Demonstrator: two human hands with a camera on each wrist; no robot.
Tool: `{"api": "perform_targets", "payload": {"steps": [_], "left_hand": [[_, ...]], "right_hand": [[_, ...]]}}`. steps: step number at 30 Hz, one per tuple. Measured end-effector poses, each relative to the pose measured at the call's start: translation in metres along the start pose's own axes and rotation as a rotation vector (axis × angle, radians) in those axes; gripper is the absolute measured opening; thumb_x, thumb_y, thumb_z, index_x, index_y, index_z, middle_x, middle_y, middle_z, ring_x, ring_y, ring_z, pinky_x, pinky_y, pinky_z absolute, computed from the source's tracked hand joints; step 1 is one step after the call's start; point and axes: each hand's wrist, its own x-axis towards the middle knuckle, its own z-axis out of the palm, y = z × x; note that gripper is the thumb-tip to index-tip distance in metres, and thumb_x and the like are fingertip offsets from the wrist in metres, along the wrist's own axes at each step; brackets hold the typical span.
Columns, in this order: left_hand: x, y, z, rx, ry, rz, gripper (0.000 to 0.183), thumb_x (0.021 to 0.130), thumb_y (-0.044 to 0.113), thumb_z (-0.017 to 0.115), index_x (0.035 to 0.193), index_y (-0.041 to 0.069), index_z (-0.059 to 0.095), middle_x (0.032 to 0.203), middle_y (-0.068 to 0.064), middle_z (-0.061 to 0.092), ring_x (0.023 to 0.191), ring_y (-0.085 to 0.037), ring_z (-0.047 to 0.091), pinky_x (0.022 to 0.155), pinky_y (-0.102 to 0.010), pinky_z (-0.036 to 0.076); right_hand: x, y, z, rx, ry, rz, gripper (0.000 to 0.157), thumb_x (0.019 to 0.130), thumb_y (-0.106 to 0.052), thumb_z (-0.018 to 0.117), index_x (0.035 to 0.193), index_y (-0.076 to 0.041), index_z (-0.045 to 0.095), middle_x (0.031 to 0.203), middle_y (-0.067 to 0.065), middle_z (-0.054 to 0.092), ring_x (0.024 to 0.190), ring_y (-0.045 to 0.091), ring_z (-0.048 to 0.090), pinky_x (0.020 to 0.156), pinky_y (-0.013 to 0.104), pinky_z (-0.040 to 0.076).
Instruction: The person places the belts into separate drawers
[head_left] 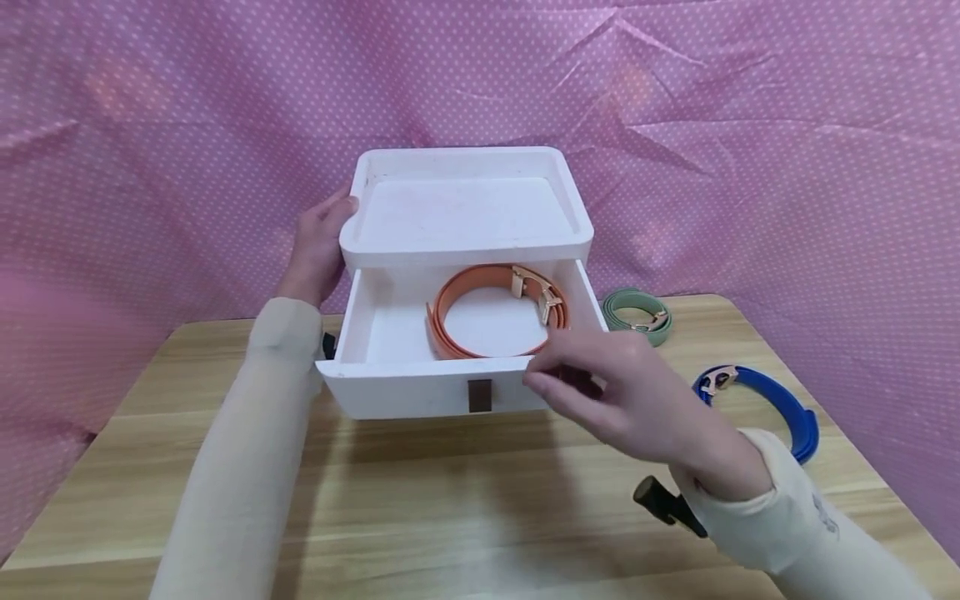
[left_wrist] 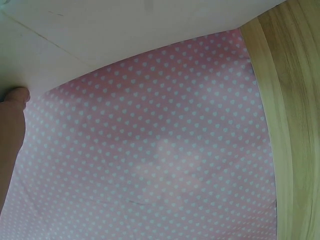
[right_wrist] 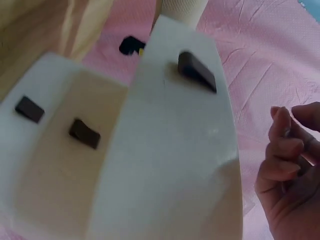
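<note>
A white drawer unit (head_left: 467, 257) has its top drawer (head_left: 412, 398) pulled out. In that drawer lies a coiled orange-brown belt (head_left: 450, 302) with a gold-coloured buckle. My left hand (head_left: 318, 242) rests against the unit's left side, its thumb by the top rim; some fingers are hidden. The left wrist view catches one fingertip (left_wrist: 19, 96) touching the white wall. At the drawer's front right corner is my right hand (head_left: 622, 392), fingers loosely bent. In the right wrist view these fingers (right_wrist: 282, 150) stand apart from the drawer front (right_wrist: 175, 135), with nothing between them and the thumb.
To the right of the unit, a coiled green belt (head_left: 652, 332) and a blue belt (head_left: 776, 396) lie on the wooden table (head_left: 450, 517). Two lower drawers with dark tabs (right_wrist: 84, 134) show below. A pink dotted cloth (head_left: 262, 108) hangs behind and around.
</note>
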Motion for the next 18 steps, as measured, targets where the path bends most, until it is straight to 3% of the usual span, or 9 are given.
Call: {"api": "perform_targets", "payload": {"steps": [5,12,18], "left_hand": [[0.0,0.0,0.0,0.024,0.003,-0.004,0.05,0.1,0.028,0.056,0.144,0.007,0.048,0.154,0.002,0.037,0.132,-0.022,0.047,0.098,-0.026,0.048],[0.0,0.0,-0.003,0.023,0.003,-0.007,0.05,0.1,0.03,0.056,0.145,0.01,0.047,0.154,0.003,0.038,0.131,-0.022,0.048,0.097,-0.026,0.048],[0.003,0.0,-0.002,0.018,0.015,-0.023,0.049,0.099,0.031,0.058,0.144,0.012,0.049,0.151,0.0,0.043,0.128,-0.023,0.051,0.097,-0.027,0.049]], "right_hand": [[-0.013,0.0,0.011,0.07,-0.054,0.085,0.016,0.091,0.001,0.066,0.093,-0.015,0.067,0.077,-0.011,0.06,0.066,0.006,0.057,0.054,0.021,0.051],[-0.021,0.008,0.024,0.123,-0.182,0.291,0.012,0.099,-0.013,0.06,0.094,-0.02,0.068,0.079,-0.015,0.063,0.068,0.005,0.062,0.057,0.024,0.055],[-0.023,0.014,0.034,0.204,-0.287,0.48,0.02,0.101,-0.015,0.056,0.117,-0.01,0.067,0.085,-0.009,0.068,0.07,0.008,0.066,0.062,0.028,0.057]]}}
